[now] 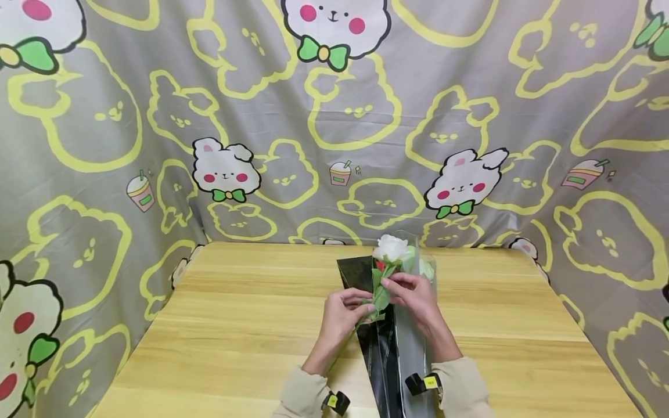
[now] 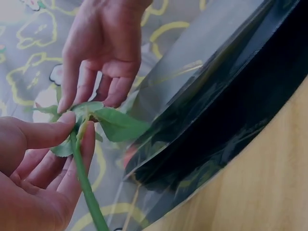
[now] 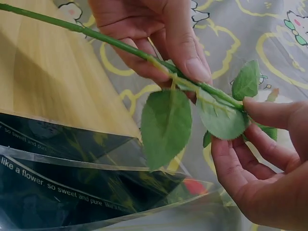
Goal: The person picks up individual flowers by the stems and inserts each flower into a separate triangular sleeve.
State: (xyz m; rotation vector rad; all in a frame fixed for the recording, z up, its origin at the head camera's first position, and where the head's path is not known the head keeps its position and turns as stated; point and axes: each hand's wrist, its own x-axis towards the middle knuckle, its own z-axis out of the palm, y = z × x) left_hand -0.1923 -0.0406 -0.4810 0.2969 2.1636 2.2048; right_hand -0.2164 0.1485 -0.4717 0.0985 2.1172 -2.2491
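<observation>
A white rose (image 1: pixel 392 248) with a long green stem (image 2: pixel 88 190) is held up over the table, its bloom toward the back. My left hand (image 1: pixel 342 316) pinches the stem between thumb and fingers, below the upper leaves. Higher up, close under the bloom, my right hand (image 1: pixel 418 299) pinches the stem and a leaf with thumb and fingertips. One broad leaf (image 3: pixel 166 127) hangs down between the two hands in the right wrist view. Beneath them lies a black and clear bouquet sleeve (image 1: pixel 384 360) with printed lettering.
Inside the sleeve's far end show a red flower (image 1: pixel 380 265) and a pale green flower (image 1: pixel 427 269). The wooden table (image 1: pixel 235 325) extends to both sides. A grey patterned curtain (image 1: pixel 292 116) hangs behind it and along its sides.
</observation>
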